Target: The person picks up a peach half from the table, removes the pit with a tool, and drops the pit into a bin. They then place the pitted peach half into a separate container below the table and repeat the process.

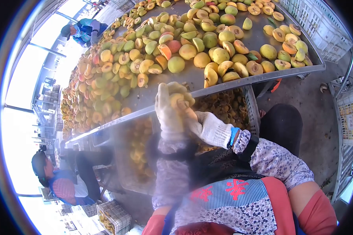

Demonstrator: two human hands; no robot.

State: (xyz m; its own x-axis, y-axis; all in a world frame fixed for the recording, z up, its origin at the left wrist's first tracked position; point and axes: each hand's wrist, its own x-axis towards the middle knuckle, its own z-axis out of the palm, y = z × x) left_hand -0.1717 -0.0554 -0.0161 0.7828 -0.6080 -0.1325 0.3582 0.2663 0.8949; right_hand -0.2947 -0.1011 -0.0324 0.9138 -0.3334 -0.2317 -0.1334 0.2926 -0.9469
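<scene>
left gloved hand [164, 107]: curled round a yellow fruit [179, 100], seemingly to steady it | right gloved hand [215, 128]: close against it, blurred, i cannot tell its grip | yellow fruit: at the metal table's [239, 83] near edge, apparently keeping heaped fruit [135, 54] within reach

Fruit [176, 64] on table [258, 39]; crate [252, 106] below near edge (pieces [233, 111] inside); stacked crates [317, 27] right.

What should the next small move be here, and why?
Probably a slight twist of the fruit between the left hand and the right hand: both meet at it beside the edge of the metal table, where many fruit halves lie cut open. Blur hides whether this one is split.
</scene>
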